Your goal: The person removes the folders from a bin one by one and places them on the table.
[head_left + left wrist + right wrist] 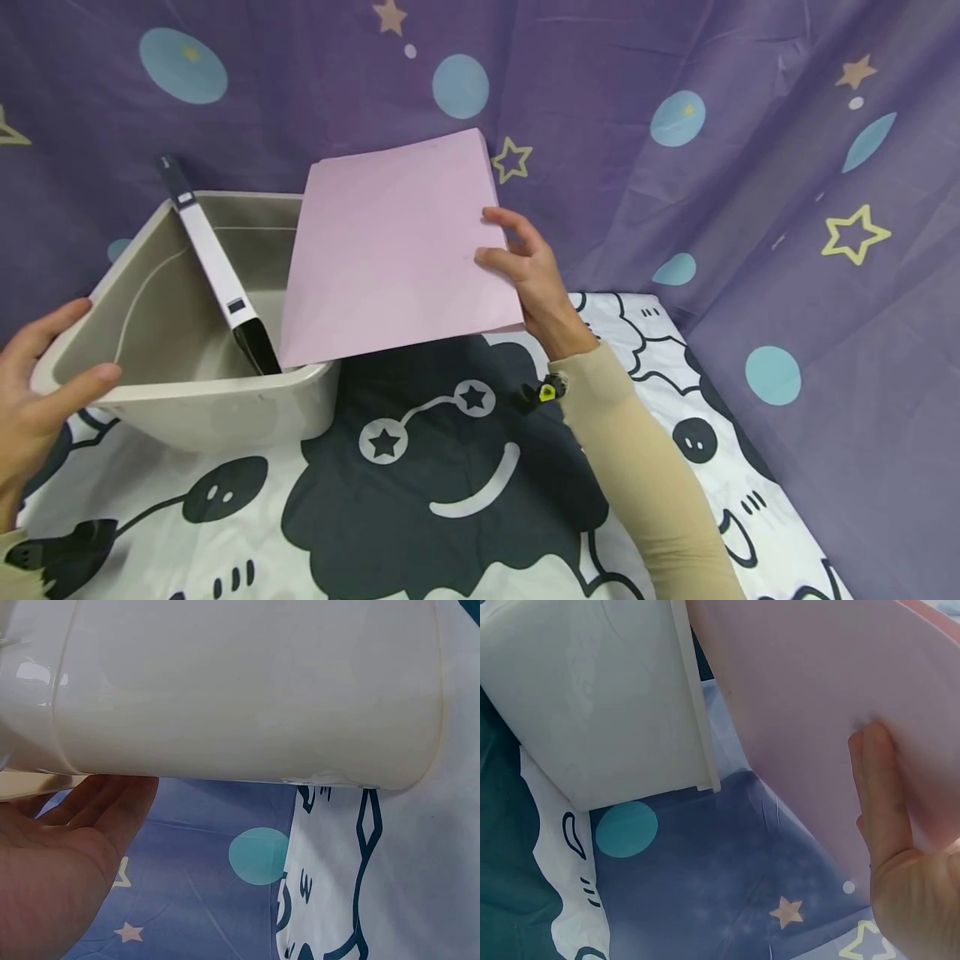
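A large pink folder (390, 250) is tilted over the right side of a beige plastic bin (225, 412), its lower left corner overlapping the bin's front right rim. My right hand (528, 275) holds the folder by its right edge, with thumb and index finger on the face towards me. In the right wrist view, other fingers (881, 787) lie along the opposite face. My left hand (37, 383) grips the bin's left end, thumb over the rim. The left wrist view has its fingers (112, 802) up against the bin's outer wall. Inside the bin a black-and-white binder (217, 258) leans diagonally, spine up.
The bin stands on a white cloth (217, 550) printed with dark cartoon sheep. Behind and to the right hangs a purple curtain (585, 100) with stars and blue spots. A small black-and-yellow device (547, 391) sits at my right wrist.
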Demonstrator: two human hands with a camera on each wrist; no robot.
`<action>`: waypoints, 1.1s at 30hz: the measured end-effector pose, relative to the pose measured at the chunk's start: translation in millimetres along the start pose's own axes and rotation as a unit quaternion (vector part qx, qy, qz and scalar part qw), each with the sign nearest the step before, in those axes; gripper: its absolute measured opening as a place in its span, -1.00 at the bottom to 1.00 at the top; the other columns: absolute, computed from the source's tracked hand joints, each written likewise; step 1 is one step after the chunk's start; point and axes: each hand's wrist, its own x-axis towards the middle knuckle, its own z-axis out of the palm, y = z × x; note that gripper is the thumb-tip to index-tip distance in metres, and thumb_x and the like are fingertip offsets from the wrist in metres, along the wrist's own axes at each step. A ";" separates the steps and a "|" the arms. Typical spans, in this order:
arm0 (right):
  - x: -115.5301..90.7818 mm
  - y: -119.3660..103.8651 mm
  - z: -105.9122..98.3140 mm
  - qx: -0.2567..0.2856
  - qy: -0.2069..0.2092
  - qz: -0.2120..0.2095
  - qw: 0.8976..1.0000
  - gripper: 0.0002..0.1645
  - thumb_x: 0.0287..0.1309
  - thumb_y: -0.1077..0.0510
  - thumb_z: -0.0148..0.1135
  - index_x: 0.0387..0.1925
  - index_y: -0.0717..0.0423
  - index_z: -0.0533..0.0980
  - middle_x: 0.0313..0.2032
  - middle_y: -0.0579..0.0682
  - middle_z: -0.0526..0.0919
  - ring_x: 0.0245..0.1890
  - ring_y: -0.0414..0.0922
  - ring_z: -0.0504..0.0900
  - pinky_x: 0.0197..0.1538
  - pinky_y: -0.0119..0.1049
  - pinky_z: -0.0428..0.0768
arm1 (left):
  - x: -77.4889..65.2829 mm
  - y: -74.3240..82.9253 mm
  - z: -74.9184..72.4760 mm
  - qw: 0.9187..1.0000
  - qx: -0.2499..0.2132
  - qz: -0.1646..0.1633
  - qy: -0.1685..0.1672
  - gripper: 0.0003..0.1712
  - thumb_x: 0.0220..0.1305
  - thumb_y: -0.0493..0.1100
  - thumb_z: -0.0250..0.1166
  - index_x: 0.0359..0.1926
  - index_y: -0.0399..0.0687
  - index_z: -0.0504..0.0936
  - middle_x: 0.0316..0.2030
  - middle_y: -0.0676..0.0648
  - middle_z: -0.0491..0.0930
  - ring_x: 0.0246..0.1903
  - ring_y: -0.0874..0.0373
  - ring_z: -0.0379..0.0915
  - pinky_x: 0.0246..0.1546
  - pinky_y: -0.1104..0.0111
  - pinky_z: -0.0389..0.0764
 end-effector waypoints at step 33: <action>-31.0 1.2 -24.0 0.011 0.005 -0.003 1.000 -0.41 0.15 0.41 0.11 0.22 0.00 0.39 -0.08 0.08 0.56 -0.30 -0.07 0.66 -0.38 -0.24 0.63 | -0.6 3.4 -1.5 1.000 0.028 -0.003 -0.008 -0.15 -0.06 -0.64 0.21 0.33 -0.23 0.33 0.06 0.08 0.48 -0.09 0.33 0.44 -0.19 0.68 0.37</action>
